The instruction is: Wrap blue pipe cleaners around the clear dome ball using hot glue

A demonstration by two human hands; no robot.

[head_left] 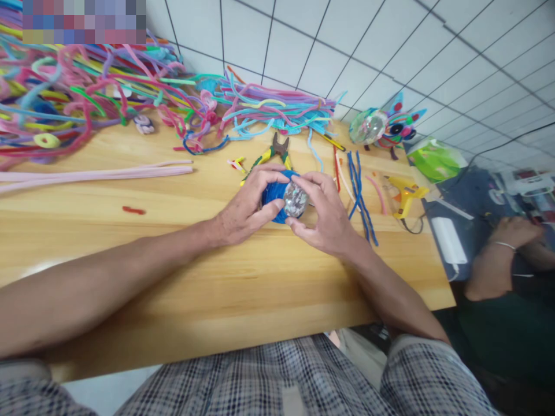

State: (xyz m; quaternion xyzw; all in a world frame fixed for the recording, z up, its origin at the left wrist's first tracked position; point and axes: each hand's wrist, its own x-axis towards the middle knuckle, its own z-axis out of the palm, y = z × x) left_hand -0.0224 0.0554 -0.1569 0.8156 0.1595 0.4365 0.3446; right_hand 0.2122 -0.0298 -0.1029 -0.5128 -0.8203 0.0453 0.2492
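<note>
Between my two hands, over the wooden table, is a round ball (pixel 296 199) with a clear, silvery, glittery end and a blue pipe-cleaner wrapping around its left side. My left hand (pixel 243 205) grips the blue side, its thumb pressed near the edge of the shiny part. On the opposite side, my right hand (pixel 327 216) curls its fingers and thumb around the shiny end. Just behind the ball lie pliers (pixel 281 151) with green and yellow handles. Several blue pipe cleaners (pixel 356 185) rest right of my right hand, beside a red and a pale one.
Heaped pipe cleaners (pixel 87 98) and a bundle (pixel 277 107) line the wall. Pink strips (pixel 95 174) and a red scrap (pixel 133 210) lie left. At right are a yellow glue gun (pixel 407 195), a colourful figure (pixel 396 128), a green bag (pixel 436 160) and another person's arm (pixel 494 266).
</note>
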